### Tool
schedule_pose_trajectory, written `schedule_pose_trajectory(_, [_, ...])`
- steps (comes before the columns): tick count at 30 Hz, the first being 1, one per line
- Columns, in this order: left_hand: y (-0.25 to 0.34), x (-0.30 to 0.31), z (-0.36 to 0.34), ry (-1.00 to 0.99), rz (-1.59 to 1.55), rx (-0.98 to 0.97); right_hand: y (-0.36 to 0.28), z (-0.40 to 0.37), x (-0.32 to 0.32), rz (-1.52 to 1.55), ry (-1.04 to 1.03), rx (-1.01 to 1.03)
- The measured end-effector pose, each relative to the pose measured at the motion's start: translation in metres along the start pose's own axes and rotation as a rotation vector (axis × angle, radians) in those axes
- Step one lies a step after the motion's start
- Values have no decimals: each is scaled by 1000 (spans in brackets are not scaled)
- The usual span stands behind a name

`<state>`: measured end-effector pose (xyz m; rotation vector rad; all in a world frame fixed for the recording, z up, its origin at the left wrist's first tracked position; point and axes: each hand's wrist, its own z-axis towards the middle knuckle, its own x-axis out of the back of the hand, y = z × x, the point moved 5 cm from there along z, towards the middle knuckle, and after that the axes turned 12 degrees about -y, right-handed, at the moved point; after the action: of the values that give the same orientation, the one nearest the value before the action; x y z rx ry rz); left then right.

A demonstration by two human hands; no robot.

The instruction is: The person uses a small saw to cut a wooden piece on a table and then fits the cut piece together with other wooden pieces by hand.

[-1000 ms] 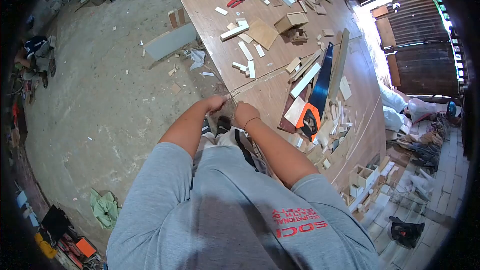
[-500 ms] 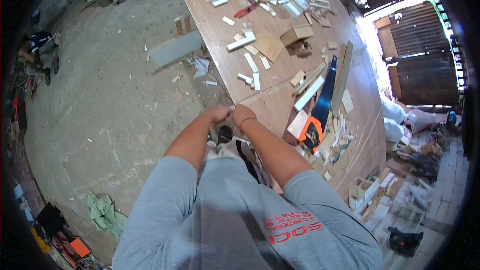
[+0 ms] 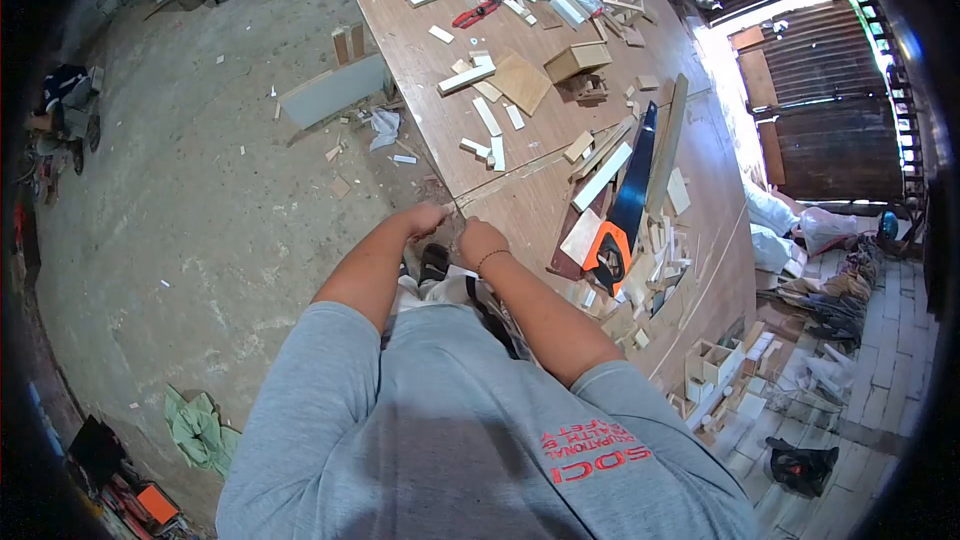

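Observation:
Both hands are at the near left edge of the wooden table [image 3: 530,230]. My left hand [image 3: 428,219] is closed just off that edge, with its fingertips by the table's corner. Close beside it, my right hand [image 3: 484,241] is curled at the edge, a dark beaded bracelet on its wrist. What either hand grips, if anything, is too small or hidden to make out. To the right of my right hand lies a handsaw [image 3: 628,198] with an orange and black handle. White-faced wood strips [image 3: 497,152] lie on the table beyond my hands.
Red-handled pliers [image 3: 476,13], a small wooden box [image 3: 578,61] and several wood offcuts lie across the table. A grey board [image 3: 335,92] leans over the floor at left. Another person [image 3: 68,112] sits far left. A green cloth [image 3: 200,427] lies on the floor.
The view has shifted, so the table and tools appear slightly further left. My hands have moved a little apart at the table edge; both remain closed.

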<state>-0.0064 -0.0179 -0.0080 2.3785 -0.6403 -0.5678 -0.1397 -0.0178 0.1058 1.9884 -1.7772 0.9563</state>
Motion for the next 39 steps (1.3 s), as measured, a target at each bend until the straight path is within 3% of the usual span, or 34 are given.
schedule_pose_trajectory(4, [12,-3,-5,-22,114,-21,3,-47,16,57,-61,-42])
schedule_pose_trajectory(12, [8,-4,-9,73,91,10,-11,21,8,15,-112,31])
schedule_pose_trajectory(19, [9,-4,-8,19,99,-5,5,-23,0,55,-59,-67])
schedule_pose_trajectory(22, [13,-1,-11,69,-4,-1,-10,17,4,57,6,6])
schedule_pose_trajectory(25, [7,-2,-12,102,38,-18,-22,27,13,77,-68,18])
schedule_pose_trajectory(30, [12,-4,-13,106,147,-54,17,-45,-15,132,39,7])
schedule_pose_trajectory(33, [15,-1,-14,27,166,-22,35,-126,-3,64,7,-25])
schedule_pose_trajectory(39, [20,0,-15,53,161,-25,32,-193,32,108,114,-34])
